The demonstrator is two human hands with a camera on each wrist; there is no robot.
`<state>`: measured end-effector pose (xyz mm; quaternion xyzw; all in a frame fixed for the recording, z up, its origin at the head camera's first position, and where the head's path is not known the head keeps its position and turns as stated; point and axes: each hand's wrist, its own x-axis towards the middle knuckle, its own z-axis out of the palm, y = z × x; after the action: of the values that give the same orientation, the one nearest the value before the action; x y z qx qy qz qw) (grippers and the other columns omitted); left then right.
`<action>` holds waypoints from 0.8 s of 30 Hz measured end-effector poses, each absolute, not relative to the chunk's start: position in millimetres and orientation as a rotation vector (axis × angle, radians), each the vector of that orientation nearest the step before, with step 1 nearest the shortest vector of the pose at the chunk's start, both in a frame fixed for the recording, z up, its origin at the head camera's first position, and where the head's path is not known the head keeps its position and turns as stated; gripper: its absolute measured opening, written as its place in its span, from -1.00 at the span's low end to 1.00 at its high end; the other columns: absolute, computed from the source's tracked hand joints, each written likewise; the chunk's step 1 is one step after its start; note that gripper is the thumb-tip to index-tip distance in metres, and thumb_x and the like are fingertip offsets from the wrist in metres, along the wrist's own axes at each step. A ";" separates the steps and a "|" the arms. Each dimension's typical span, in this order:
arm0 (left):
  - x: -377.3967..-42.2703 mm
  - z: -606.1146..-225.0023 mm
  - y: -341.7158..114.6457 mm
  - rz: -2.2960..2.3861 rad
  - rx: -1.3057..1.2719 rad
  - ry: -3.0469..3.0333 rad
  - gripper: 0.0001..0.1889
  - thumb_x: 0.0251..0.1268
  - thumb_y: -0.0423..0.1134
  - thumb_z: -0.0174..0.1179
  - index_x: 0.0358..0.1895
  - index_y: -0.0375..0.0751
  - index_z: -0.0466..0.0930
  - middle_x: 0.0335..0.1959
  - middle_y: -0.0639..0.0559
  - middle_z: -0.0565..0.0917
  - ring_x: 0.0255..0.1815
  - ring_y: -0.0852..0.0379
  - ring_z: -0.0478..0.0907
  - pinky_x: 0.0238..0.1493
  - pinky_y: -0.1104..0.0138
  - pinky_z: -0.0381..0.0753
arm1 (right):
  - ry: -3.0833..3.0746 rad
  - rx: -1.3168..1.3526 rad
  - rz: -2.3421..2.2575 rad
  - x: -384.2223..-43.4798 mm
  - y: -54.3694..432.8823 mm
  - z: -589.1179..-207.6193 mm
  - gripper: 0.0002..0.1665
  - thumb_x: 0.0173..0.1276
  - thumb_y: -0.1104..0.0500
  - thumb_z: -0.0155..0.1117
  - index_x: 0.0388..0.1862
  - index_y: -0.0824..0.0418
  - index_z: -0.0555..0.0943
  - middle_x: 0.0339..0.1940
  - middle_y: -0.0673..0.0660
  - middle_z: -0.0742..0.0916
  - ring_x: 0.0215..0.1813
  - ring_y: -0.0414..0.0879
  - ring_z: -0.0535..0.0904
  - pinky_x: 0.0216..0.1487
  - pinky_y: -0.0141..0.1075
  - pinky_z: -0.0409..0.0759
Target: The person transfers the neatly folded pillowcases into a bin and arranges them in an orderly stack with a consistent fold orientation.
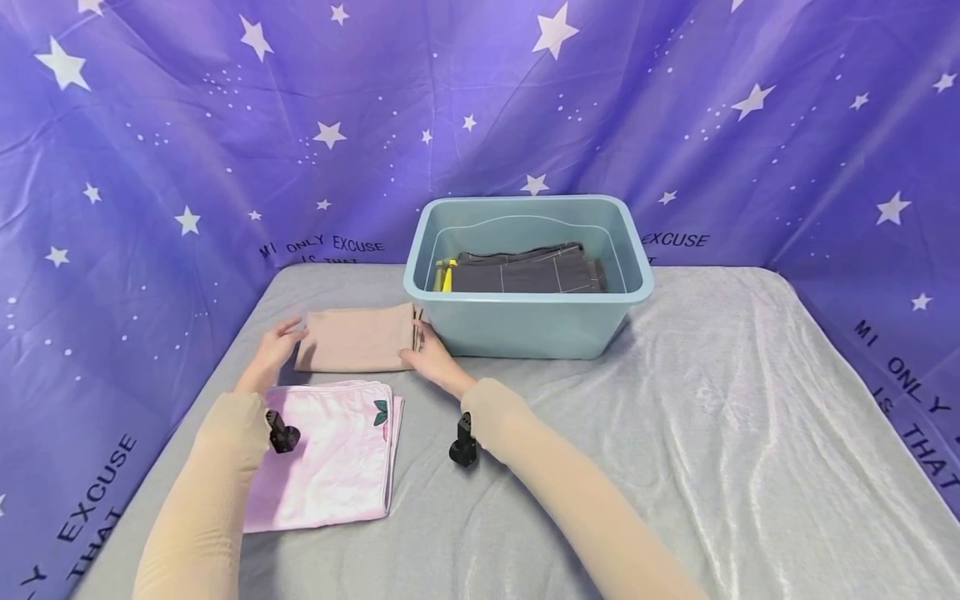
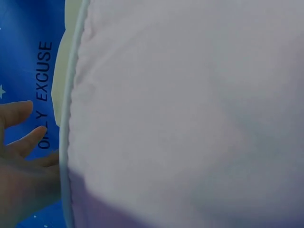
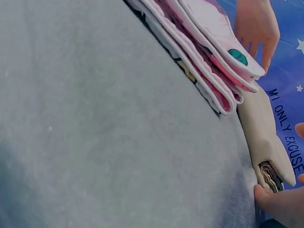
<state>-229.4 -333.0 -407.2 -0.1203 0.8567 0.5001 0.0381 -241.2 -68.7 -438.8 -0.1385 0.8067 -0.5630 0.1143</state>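
A folded beige cloth [image 1: 356,340] lies flat near the back left of the bed-like surface. At its left end is my left hand [image 1: 272,354], fingers loosely extended and spread. My right hand [image 1: 441,364] is at the other end, its thumb touching the folded layers, which also show in the right wrist view; the fingers stand spread along the edge. Nearer to me, a folded pink cloth [image 1: 330,454] with a green leaf print lies under my left forearm. It fills most of the left wrist view, where part of the left hand [image 2: 26,178] shows beside its edge.
A blue-grey plastic tub [image 1: 525,325] stands just right of the beige cloth. Inside are dark folded cloths [image 1: 525,273] with thin light lines and a yellow item [image 1: 449,276]. A purple star-printed curtain [image 1: 480,100] hangs behind the grey velvety cover [image 1: 720,433].
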 end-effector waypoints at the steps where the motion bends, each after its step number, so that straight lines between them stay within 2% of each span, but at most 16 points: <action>1: -229.0 -407.6 -333.7 1.528 -0.367 2.620 -0.43 0.33 -0.22 -0.17 0.33 -0.37 -0.05 0.27 -0.44 0.08 0.31 -0.28 -0.06 0.28 0.01 -0.06 | 2.355 -0.400 -1.670 -240.9 -69.2 -438.6 -0.27 0.21 0.23 0.12 0.32 0.33 0.09 0.32 0.29 0.23 0.31 0.07 0.15 0.26 -0.21 0.19; 8: -226.6 -410.2 -335.0 1.503 -0.342 2.587 -0.43 0.35 -0.20 -0.23 0.34 -0.39 -0.13 0.29 -0.44 0.01 0.31 -0.29 -0.10 0.29 0.00 -0.09 | 2.331 -0.373 -1.703 -246.7 -73.4 -445.2 -0.23 0.17 0.23 0.17 0.33 0.29 0.09 0.31 0.26 0.24 0.27 0.06 0.22 0.20 -0.21 0.28; 11: -226.3 -410.7 -334.1 1.527 -0.344 2.556 -0.42 0.36 -0.20 -0.23 0.35 -0.37 -0.15 0.31 -0.43 -0.04 0.32 -0.28 -0.11 0.28 -0.02 -0.07 | 2.352 -0.451 -1.723 -278.0 -81.9 -495.0 -0.18 0.14 0.10 0.22 0.34 0.16 0.10 0.28 0.18 0.29 0.20 -0.01 0.32 0.09 -0.29 0.38; 13: -225.9 -410.9 -333.6 1.528 -0.348 2.545 -0.41 0.36 -0.19 -0.23 0.35 -0.35 -0.16 0.32 -0.41 -0.07 0.32 -0.27 -0.12 0.27 -0.02 -0.06 | 2.337 -0.504 -1.761 -303.3 -89.2 -534.7 -0.13 0.07 -0.02 0.29 0.33 0.00 0.11 0.26 0.08 0.31 0.14 -0.08 0.37 0.02 -0.33 0.43; 15: -226.2 -411.6 -333.5 1.516 -0.356 2.553 -0.41 0.35 -0.20 -0.21 0.36 -0.34 -0.15 0.33 -0.39 -0.08 0.33 -0.26 -0.13 0.27 -0.03 -0.07 | 2.332 -0.542 -1.768 -322.8 -93.2 -564.8 -0.13 0.06 -0.05 0.29 0.32 -0.07 0.12 0.23 0.06 0.34 0.07 -0.09 0.43 -0.09 -0.35 0.48; 18: -227.0 -412.5 -332.7 1.490 -0.366 2.588 -0.42 0.33 -0.22 -0.17 0.35 -0.35 -0.08 0.34 -0.37 -0.10 0.33 -0.26 -0.15 0.29 -0.02 -0.11 | 2.273 -0.465 -1.739 -304.8 -86.9 -531.5 -0.16 0.11 0.05 0.28 0.34 -0.07 0.11 0.26 0.09 0.32 0.10 -0.05 0.42 -0.04 -0.28 0.47; 22: -228.8 -414.6 -331.8 1.467 -0.371 2.611 -0.44 0.30 -0.26 -0.13 0.33 -0.35 0.00 0.34 -0.36 -0.07 0.32 -0.23 -0.10 0.29 0.01 -0.13 | 2.206 -0.374 -1.718 -252.3 -68.3 -447.5 -0.23 0.16 0.29 0.18 0.34 0.14 0.12 0.27 0.25 0.29 0.14 0.12 0.39 0.04 -0.19 0.43; 24: -229.5 -416.1 -332.4 1.451 -0.372 2.608 -0.45 0.30 -0.27 -0.11 0.33 -0.34 0.01 0.34 -0.36 -0.06 0.31 -0.23 -0.08 0.29 0.02 -0.12 | 2.199 -0.376 -1.725 -234.4 -62.5 -421.7 -0.27 0.18 0.35 0.13 0.33 0.24 0.12 0.24 0.34 0.29 0.13 0.19 0.38 0.05 -0.17 0.42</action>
<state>-229.5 -332.4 -416.1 -0.1233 0.8652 0.4815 0.0668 -234.4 -62.5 -421.7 -0.1317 0.7698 -0.6037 0.1600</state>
